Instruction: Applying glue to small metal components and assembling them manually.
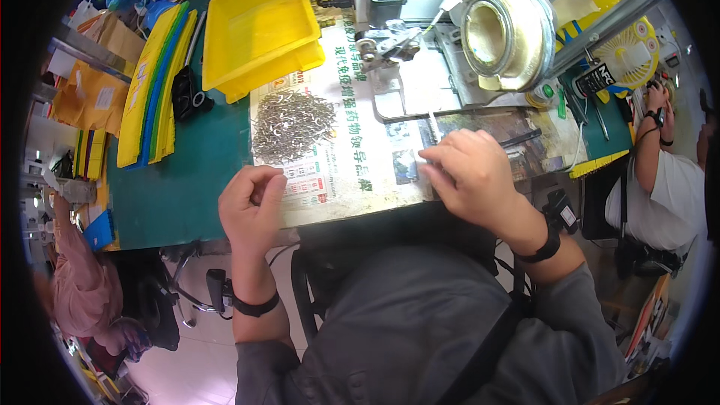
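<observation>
Loose metal pieces lay heaped on the worktop, in from its near edge.
Such small, tangled pieces probably called for light fingertip pinches, one at a time. The left hand curled at the near edge beside the heap; the right hand arched short of the machine, thumb and forefinger close together. Whether either hand gripped anything could not be told.

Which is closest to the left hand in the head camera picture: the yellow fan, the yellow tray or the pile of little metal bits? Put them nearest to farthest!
1. Pile of little metal bits: just beyond the left hand, slightly to its right.
2. Yellow tray: farther back, behind the pile.
3. Yellow fan: far off on the right side.
</observation>
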A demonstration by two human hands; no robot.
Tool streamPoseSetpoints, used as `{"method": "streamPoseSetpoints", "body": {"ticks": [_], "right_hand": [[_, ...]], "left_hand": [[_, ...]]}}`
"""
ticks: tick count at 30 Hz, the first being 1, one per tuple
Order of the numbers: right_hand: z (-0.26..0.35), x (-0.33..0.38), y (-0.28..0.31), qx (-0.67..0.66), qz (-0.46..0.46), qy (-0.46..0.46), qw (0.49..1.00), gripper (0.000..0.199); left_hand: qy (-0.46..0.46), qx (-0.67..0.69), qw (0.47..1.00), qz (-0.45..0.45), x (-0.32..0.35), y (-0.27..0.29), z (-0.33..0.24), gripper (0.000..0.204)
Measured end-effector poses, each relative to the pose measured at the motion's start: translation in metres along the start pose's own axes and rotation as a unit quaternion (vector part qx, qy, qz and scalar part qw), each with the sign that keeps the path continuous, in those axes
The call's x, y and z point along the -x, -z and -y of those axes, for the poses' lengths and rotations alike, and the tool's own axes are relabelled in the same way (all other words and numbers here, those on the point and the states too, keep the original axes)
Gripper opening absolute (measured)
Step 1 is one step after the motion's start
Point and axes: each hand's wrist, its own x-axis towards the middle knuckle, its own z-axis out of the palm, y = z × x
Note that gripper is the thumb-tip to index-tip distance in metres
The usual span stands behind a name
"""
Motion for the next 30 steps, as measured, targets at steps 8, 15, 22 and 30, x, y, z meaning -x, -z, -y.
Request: {"method": "streamPoseSetpoints", "body": {"ticks": [8, 15, 22, 30], "right_hand": [[0.008, -0.002, -0.011, 0.051, 0.102, 0.013, 0.993, 0.058], [-0.002, 0.015, 0.000, 0.035, 0.075, 0.082, 0.993, 0.054], [-0.012, 0.038, 0.000, 0.013, 0.007, 0.127, 0.992, 0.039], [-0.014, 0.039, -0.008, -0.019, -0.071, 0.175, 0.982, 0.023]], "left_hand": [[-0.013, -0.038, 0.999, 0.027, -0.006, -0.004, -0.009, 0.006], [-0.022, -0.088, 0.995, 0.036, -0.003, -0.004, -0.014, 0.007], [0.009, -0.074, 0.996, 0.055, -0.006, 0.002, -0.021, 0.010], [0.007, -0.029, 0.998, 0.050, -0.004, 0.007, -0.018, 0.010]]}}
